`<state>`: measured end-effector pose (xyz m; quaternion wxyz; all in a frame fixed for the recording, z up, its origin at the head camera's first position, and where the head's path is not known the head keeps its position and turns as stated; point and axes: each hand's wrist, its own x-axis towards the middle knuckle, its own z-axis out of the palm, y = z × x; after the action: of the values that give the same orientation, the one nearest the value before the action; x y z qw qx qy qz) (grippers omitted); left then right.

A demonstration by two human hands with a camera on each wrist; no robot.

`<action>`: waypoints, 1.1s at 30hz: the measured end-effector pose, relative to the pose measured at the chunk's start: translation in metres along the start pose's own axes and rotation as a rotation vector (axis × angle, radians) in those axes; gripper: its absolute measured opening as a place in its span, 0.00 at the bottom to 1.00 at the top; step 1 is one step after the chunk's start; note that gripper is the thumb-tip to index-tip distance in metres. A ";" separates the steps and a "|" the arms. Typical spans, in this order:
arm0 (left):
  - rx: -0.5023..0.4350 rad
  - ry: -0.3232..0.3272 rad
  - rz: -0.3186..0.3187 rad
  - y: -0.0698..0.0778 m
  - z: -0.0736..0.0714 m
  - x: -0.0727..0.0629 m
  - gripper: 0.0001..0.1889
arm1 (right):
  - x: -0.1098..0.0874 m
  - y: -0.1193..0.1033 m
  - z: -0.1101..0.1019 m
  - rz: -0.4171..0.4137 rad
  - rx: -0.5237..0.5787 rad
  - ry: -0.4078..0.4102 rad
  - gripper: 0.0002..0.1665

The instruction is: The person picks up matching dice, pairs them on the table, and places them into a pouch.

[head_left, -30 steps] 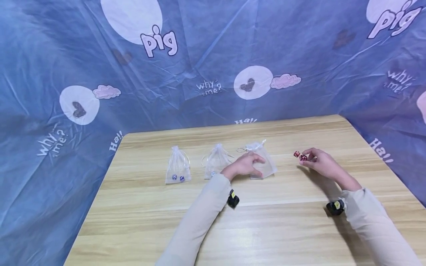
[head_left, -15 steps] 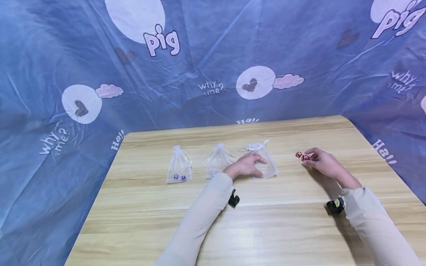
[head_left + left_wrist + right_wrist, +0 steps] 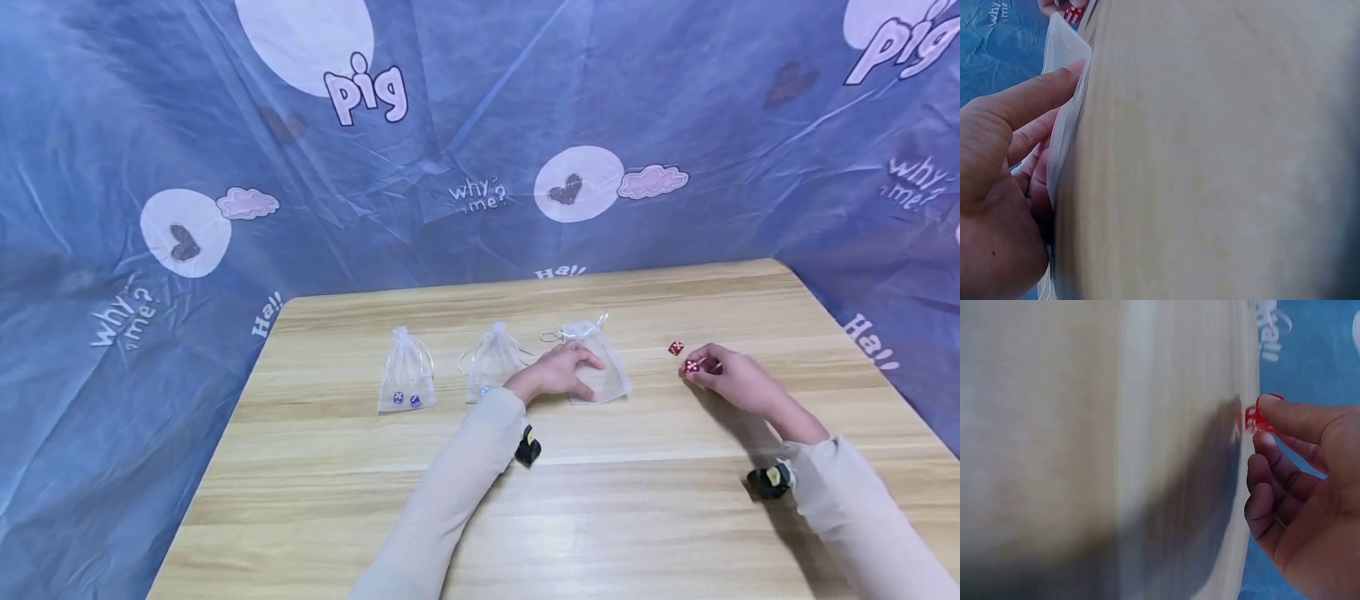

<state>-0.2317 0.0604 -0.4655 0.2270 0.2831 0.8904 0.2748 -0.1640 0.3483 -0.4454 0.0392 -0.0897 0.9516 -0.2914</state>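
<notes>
My right hand (image 3: 738,385) pinches a red die (image 3: 691,366) with white pips between thumb and fingertips, just over the table's right side. A second red die (image 3: 676,348) lies a little behind it on the wood. On the left, my left hand (image 3: 557,369) rests over a flat white organza drawstring bag (image 3: 611,382), its thumb and fingers spread apart and touching the mesh. In the left wrist view, the edge of that bag (image 3: 1066,53) stands slightly raised off the table beside the thumb. No dice show inside the visible part of this bag.
Two more organza bags lie to the left: one (image 3: 407,367) holds two blue dice (image 3: 416,401), the other (image 3: 491,358) shows one blue die (image 3: 485,390) beside my left wrist. A wooden table (image 3: 337,500) bears everything, with a blue printed cloth (image 3: 450,100) behind.
My right hand has drawn the pinched red die slightly toward me, widening its gap from the other red die. The left hand stays on the bag.
</notes>
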 end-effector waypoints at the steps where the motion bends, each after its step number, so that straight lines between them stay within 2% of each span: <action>1: 0.001 -0.001 -0.001 0.000 0.000 0.000 0.30 | -0.004 -0.003 0.001 -0.008 0.003 -0.010 0.12; 6: 0.002 -0.007 0.005 0.000 -0.001 0.000 0.30 | -0.021 -0.020 0.010 -0.085 0.035 -0.023 0.09; 15: -0.023 -0.009 0.022 0.000 -0.004 0.000 0.30 | -0.045 -0.049 0.041 -0.182 0.175 -0.063 0.07; 20: -0.039 -0.007 0.025 0.001 -0.004 0.001 0.31 | -0.050 -0.065 0.055 -0.245 0.198 -0.127 0.07; 26: -0.041 -0.006 0.028 0.001 -0.003 0.001 0.31 | -0.051 -0.083 0.063 -0.271 0.186 -0.194 0.08; 33: -0.038 -0.007 0.030 0.001 -0.002 0.000 0.31 | -0.052 -0.089 0.073 -0.292 0.172 -0.227 0.09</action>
<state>-0.2318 0.0605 -0.4633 0.2313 0.2928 0.8799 0.2941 -0.0906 0.2458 -0.4542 0.1112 -0.2555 0.8894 -0.3624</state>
